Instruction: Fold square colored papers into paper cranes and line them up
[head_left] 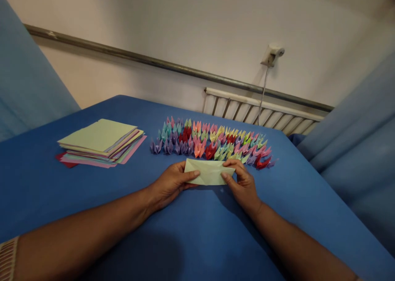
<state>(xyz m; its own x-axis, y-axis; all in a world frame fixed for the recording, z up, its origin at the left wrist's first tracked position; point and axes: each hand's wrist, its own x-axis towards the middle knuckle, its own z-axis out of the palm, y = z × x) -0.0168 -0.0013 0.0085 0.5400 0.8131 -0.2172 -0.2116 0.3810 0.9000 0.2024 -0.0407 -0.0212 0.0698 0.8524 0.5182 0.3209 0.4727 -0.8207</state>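
Note:
A pale green sheet of paper (211,175), folded into a long strip with creases across it, is held up between my two hands above the blue table. My left hand (173,183) pinches its left end, thumb on the near face and the other fingers behind. At the right end, my right hand (242,184) grips the paper between thumb and fingers, with the index finger along the top edge. Just beyond the paper stand rows of small folded paper cranes (199,147) in many colours.
To the left lies a stack of coloured paper sheets (98,135), pale yellow-green on top. The blue-covered table (197,240) reaches towards a wall with a metal rail (148,60), a radiator (243,110) and a plugged-in socket (271,55). Blue curtains (364,157) hang at both sides.

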